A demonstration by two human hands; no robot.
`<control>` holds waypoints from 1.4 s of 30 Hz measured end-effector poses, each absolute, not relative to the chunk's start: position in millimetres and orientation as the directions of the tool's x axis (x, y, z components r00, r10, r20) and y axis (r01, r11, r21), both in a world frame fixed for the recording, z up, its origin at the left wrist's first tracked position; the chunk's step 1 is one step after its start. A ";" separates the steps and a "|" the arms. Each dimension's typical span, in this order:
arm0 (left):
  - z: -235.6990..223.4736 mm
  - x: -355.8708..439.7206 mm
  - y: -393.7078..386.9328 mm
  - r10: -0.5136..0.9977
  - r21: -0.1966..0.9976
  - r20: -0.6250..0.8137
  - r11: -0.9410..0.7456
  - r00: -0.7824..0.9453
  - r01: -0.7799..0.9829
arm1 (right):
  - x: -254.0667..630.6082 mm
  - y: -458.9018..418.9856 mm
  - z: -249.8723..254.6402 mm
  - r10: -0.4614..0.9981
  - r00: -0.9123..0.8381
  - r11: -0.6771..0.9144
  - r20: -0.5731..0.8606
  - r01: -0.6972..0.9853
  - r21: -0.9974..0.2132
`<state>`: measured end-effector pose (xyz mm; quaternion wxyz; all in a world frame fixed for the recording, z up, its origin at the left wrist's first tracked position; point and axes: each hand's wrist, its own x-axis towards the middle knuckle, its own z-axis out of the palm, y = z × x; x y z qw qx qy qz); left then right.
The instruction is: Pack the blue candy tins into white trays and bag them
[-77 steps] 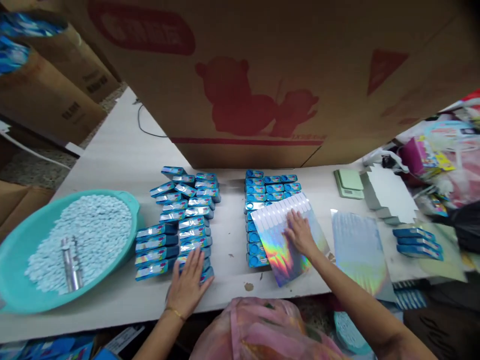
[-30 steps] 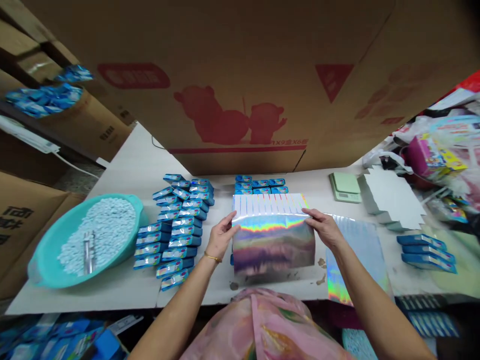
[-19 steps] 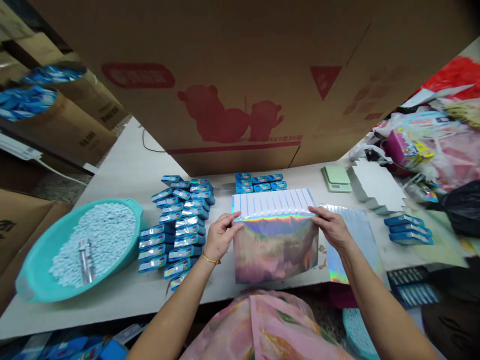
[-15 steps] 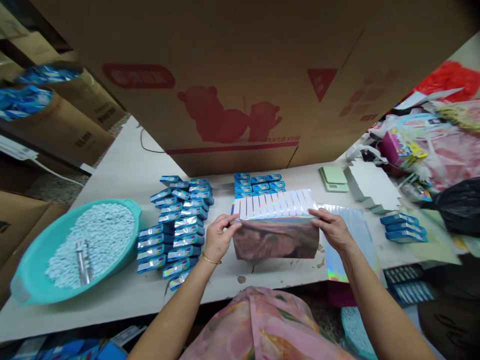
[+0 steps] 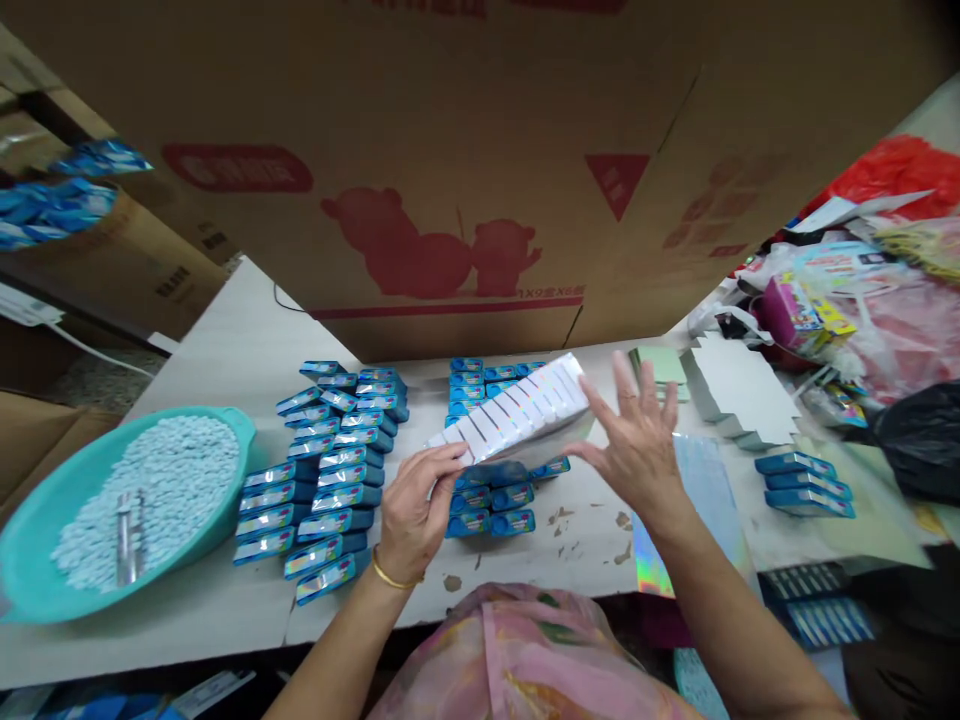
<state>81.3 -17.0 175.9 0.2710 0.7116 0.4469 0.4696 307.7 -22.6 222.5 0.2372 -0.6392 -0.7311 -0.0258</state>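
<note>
A long white block (image 5: 517,405) with a row of dark cross lines and a shiny, mirror-like side is tilted above the table, its right end higher. My left hand (image 5: 416,510) is closed on its lower left end, fingers on top. My right hand (image 5: 637,445) is open at the right end, fingers spread; whether the fingertips touch the block I cannot tell. Beneath it stand several small blue flip-top packs (image 5: 491,522), partly hidden by the block. More blue packs (image 5: 337,470) stand in rows left of my left hand.
A turquoise basin (image 5: 240,430) of pale blue tablets with a metal scoop (image 5: 129,540) is at left. A big carton (image 5: 450,120) stands behind. Right are a shiny sheet (image 5: 697,500), a green scale (image 5: 664,368), stacked white card (image 5: 742,385) and three blue packs (image 5: 806,485).
The block has turned from level to slanting, right end up, with its mirror-like side swung mostly out of view. My right hand has let go and spread its fingers. Blue packs beneath now show.
</note>
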 end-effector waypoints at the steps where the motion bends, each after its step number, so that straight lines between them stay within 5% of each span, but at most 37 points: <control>1: 179.2 87.8 -18.8 0.883 0.801 0.435 -0.469 0.177 0.372 | 305.5 -22.0 224.2 0.919 -0.196 0.300 0.341 0.910 -0.286; 4: 187.4 106.0 -25.5 0.860 0.789 0.451 -0.509 0.240 0.344 | 299.7 -24.2 214.0 0.820 -0.521 0.571 0.235 0.724 -0.387; 6: 189.9 113.2 -27.7 0.873 0.807 0.421 -0.484 0.245 0.339 | 306.9 -25.3 201.0 0.807 -0.562 0.574 0.179 0.677 -0.461; 10: 180.6 116.5 -19.0 0.975 0.924 0.197 -0.219 0.100 0.314 | 353.8 -17.9 184.2 0.870 -0.494 0.405 -0.007 0.721 -0.563; 13: 161.6 119.4 -5.1 0.997 0.993 -0.051 0.056 -0.050 0.100 | 392.3 -4.9 180.7 0.882 -0.451 0.264 -0.136 0.712 -0.651; 19: 120.7 138.2 13.6 0.885 0.856 -0.446 0.377 -0.136 -0.352 | 442.9 30.6 150.9 0.938 -0.255 -0.060 -0.234 0.546 -0.836; 26: 71.0 160.4 25.6 0.743 0.705 -0.664 0.586 -0.082 -0.400 | 406.1 68.5 103.7 0.994 -0.076 0.110 0.082 0.771 -0.627; 29: 60.8 159.9 26.7 0.730 0.641 -0.684 0.598 -0.002 -0.481 | 339.3 60.2 90.4 0.969 -0.225 0.240 0.101 0.764 -0.599; 33: 60.4 153.4 25.8 0.728 0.572 -0.684 0.574 0.046 -0.586 | 277.2 41.0 71.0 0.830 -0.542 0.552 0.133 0.764 -0.334; 37: 57.8 149.2 22.5 0.713 0.511 -0.695 0.580 0.092 -0.634 | 272.7 30.2 52.9 0.755 -0.642 0.654 0.130 0.727 -0.208; 39: 51.7 149.1 20.6 0.717 0.530 -0.692 0.587 0.088 -0.612 | 276.7 27.4 51.2 0.754 -0.643 0.656 0.134 0.724 -0.213; 42: 39.2 148.0 23.1 0.788 0.726 -0.615 0.551 -0.029 -0.412 | 278.4 20.6 65.8 0.818 -0.562 0.568 0.121 0.759 -0.318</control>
